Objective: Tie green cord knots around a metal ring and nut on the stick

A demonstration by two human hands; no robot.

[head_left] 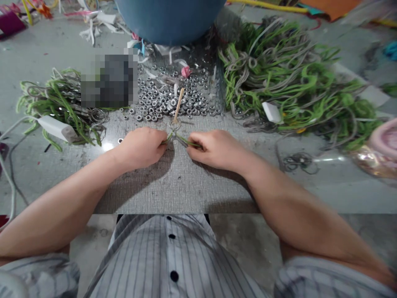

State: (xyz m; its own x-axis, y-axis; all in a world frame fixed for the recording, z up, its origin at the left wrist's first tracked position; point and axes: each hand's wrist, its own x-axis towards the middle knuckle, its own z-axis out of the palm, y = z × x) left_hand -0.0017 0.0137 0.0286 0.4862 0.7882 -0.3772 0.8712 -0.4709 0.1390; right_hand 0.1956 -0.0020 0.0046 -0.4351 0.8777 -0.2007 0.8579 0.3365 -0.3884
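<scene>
Gray textured tabletop (186, 190) extends beneath both hands. Left hand (145, 145) and right hand (214, 147), fingers curled closed, grip a green cord (169, 138) from opposite sides, its middle exposed between them. Just beyond are a wooden stick (178, 105) and loose metal nuts (151, 101). Cord bundle (62, 93) lies at left, larger cord heap (294, 82) at right, blue tub (170, 20) behind.

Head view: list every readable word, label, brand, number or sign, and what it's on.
None: no text can be read.
White block at left: no legible marking.
White piece on the right-hand cords: no legible marking.
Pink round item at right edge: too blurred to tell.
Pixelated patch: masked, cannot tell.
</scene>
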